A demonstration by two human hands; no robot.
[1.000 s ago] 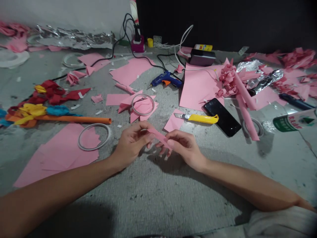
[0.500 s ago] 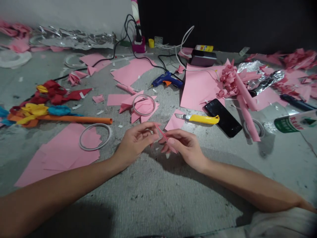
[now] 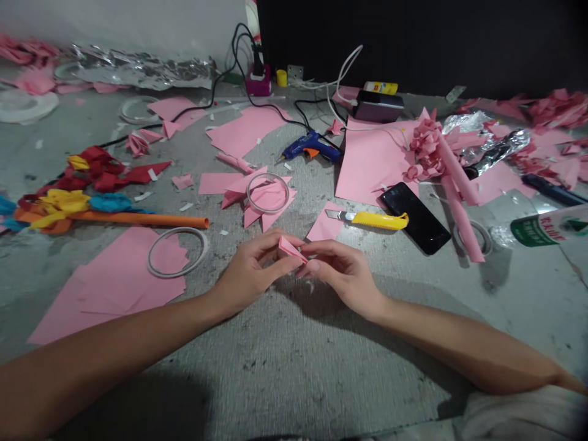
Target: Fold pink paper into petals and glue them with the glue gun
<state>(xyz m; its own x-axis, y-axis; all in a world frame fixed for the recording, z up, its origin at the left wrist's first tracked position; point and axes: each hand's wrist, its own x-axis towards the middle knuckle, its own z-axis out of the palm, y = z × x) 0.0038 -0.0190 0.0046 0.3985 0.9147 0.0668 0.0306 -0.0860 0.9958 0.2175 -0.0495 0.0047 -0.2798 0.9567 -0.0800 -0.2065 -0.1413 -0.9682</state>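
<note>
A small folded piece of pink paper [image 3: 290, 248] is held between both hands at the middle of the view. My left hand [image 3: 257, 266] pinches its left side between thumb and fingers. The fingertips of my right hand [image 3: 344, 269] close on its lower right end, and partly hide it. Just beyond the hands lie a flat pink paper piece [image 3: 325, 222] and a yellow box cutter [image 3: 379, 220] with its blade showing. A tape ring [image 3: 267, 193] rests on folded pink pieces behind my left hand.
A black phone [image 3: 416, 218] lies right of the cutter, a blue glue gun [image 3: 312, 147] farther back. Pink sheets [image 3: 114, 275] and an orange paper tube [image 3: 142, 219] are at left. At right are a pink tube [image 3: 463, 217] and a bottle [image 3: 546, 228] on its side.
The folded pink paper has been turned and now shows a broader face. My left fingers have shifted along it, and the two hands are a little closer together.
</note>
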